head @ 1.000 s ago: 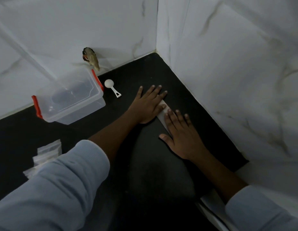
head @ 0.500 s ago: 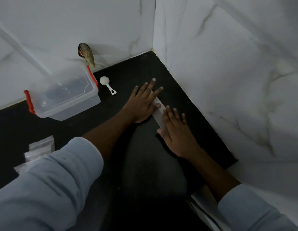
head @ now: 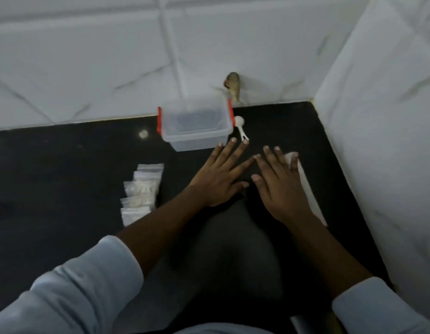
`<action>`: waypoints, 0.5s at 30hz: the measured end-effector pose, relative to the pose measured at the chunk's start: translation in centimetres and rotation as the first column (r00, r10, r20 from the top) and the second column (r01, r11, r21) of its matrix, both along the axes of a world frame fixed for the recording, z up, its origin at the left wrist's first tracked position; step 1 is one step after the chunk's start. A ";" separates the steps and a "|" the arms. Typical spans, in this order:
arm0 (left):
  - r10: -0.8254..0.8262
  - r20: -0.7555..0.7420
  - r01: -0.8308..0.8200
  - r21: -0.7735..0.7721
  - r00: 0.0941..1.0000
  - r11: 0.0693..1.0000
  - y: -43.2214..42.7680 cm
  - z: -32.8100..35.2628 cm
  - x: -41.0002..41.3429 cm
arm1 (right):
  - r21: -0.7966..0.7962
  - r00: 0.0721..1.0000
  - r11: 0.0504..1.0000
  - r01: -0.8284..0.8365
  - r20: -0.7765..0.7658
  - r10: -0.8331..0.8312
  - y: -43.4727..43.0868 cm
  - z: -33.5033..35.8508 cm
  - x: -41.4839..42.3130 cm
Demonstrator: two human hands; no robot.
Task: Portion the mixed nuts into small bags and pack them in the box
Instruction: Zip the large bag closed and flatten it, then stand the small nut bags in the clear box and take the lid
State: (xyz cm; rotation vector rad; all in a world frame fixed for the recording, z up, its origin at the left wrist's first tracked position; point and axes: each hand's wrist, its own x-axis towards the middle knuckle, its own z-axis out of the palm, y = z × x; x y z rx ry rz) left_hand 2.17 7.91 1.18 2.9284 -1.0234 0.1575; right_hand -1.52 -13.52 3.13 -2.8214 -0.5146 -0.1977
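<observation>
Head view, looking down on a black stone countertop (head: pixel 64 165) set in a corner of white marble-veined wall tiles (head: pixel 88 56).

The left hand (head: pixel 221 179) lies flat on the countertop, fingers straight and spread, holding nothing. The right hand (head: pixel 279 184) lies flat just beside it, fingers likewise straight. Its outer edge rests on a flat white strip-shaped piece (head: pixel 307 189) that extends along the right wall. The index fingertips of the two hands nearly meet. Both forearms emerge from light-blue sleeves (head: pixel 76 285).

A clear plastic box with red side latches (head: pixel 194 124) stands at the back wall, just beyond the left fingertips. Its contents appear dark and cannot be identified. A small white plastic scoop (head: pixel 240 127) lies against the box's right side, its handle pointing toward the hands. An overlapping row of small clear zip bags with pale contents (head: pixel 141 191) lies left of the left forearm. A blurred brownish object (head: pixel 233 89) leans on the wall behind the box.
</observation>
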 end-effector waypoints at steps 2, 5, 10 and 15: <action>0.127 0.026 -0.126 -0.038 0.992 0.991 3.0 0.6 -0.5 | 0.045 0.997 0.996 -0.079 -0.014 0.080 2.6 0.8 2.1; 0.341 0.046 -0.335 -0.109 0.939 0.936 6.6 1.2 -0.2 | 0.199 0.986 0.970 -0.141 -0.058 0.156 6.2 1.3 5.6; 0.624 -0.171 -0.642 -0.324 0.762 0.695 9.3 2.5 2.8 | 0.487 0.984 0.864 0.125 -0.176 -0.043 11.6 1.8 11.6; 0.451 -0.676 -0.772 -0.634 0.583 0.049 9.0 3.9 4.9 | 0.624 0.914 0.674 0.396 -0.338 -0.224 13.5 2.4 14.4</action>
